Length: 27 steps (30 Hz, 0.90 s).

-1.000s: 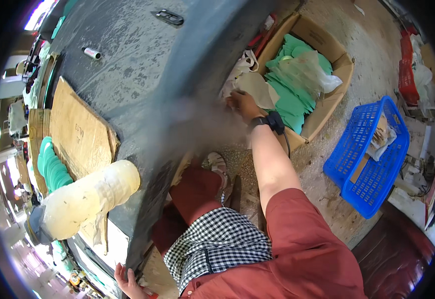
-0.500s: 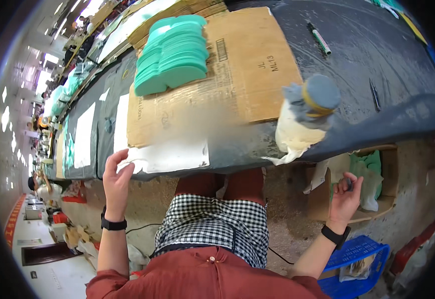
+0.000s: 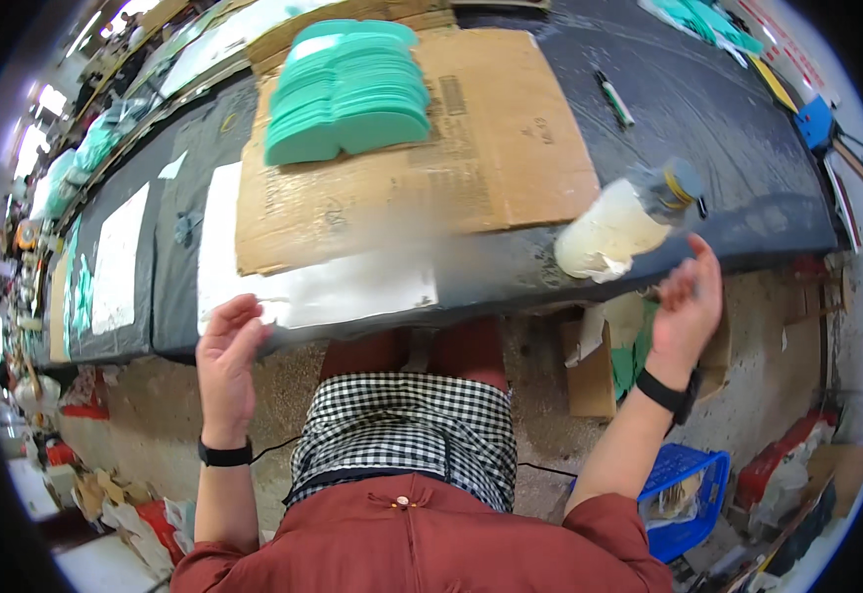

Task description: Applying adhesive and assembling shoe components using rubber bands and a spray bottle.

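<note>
My left hand (image 3: 231, 351) is at the table's front edge, by the corner of a white sheet (image 3: 357, 295). Its fingers are curled, thumb close to index finger; what may be between them is hard to make out. My right hand (image 3: 690, 306) is raised beside a cream-coloured bottle (image 3: 604, 232), index finger stretched out and thumb apart, slightly blurred. No object shows in it. Grey wrapping and a yellow band cover the bottle's top, and whitish film peels near its base. A stack of green curved foam-like pieces (image 3: 352, 99) lies on flattened cardboard (image 3: 511, 128).
A marker (image 3: 614, 102) lies on the black-covered table (image 3: 689, 128), right of the cardboard. Below stand an open carton (image 3: 590, 381) with green material and a blue plastic basket (image 3: 718, 504). More white sheets (image 3: 122, 259) lie to the left. A grey blur hides part of the table's middle.
My right hand has risen toward the bottle; the small dark thing at its fingers no longer shows. My left hand stays by the sheet, its thumb and fingers closer together. The view has shifted.
</note>
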{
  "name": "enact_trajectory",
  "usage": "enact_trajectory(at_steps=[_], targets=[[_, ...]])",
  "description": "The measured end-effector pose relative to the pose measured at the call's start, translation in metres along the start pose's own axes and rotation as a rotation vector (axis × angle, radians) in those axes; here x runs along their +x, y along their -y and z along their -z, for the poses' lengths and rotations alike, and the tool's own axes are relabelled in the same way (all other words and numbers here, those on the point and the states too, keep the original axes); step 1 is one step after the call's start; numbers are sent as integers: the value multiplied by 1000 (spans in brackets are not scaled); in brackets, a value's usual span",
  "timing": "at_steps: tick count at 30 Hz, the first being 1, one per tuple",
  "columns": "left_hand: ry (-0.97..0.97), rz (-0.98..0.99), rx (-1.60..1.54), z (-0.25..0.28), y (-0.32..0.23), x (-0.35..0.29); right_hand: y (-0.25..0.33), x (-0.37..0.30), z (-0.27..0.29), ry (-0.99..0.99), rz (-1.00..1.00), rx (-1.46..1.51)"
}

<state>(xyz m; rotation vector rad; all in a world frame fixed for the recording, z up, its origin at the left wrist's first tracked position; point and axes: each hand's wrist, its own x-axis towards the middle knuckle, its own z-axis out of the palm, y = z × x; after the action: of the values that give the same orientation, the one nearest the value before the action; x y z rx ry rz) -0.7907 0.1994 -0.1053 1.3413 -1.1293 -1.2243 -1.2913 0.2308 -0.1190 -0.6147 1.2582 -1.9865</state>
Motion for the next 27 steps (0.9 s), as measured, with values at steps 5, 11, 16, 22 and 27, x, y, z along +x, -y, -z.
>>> enact_trajectory(at_steps=[5,11,16,22,27], targets=[[221,326,-648,-31,-2,-17,30,-73,-58,248,329,244],[644,376,-509,-59,-11,-25,-38,-170,-217,625,-34,-19],[554,277,-407,-51,-54,-27,-33,-207,-257,902,109,-90],[489,147,-598,-33,-50,-20,-44,-205,-274,945,540,-618],[514,373,-752,-22,-78,-12,-42,-198,-276,839,-214,136]])
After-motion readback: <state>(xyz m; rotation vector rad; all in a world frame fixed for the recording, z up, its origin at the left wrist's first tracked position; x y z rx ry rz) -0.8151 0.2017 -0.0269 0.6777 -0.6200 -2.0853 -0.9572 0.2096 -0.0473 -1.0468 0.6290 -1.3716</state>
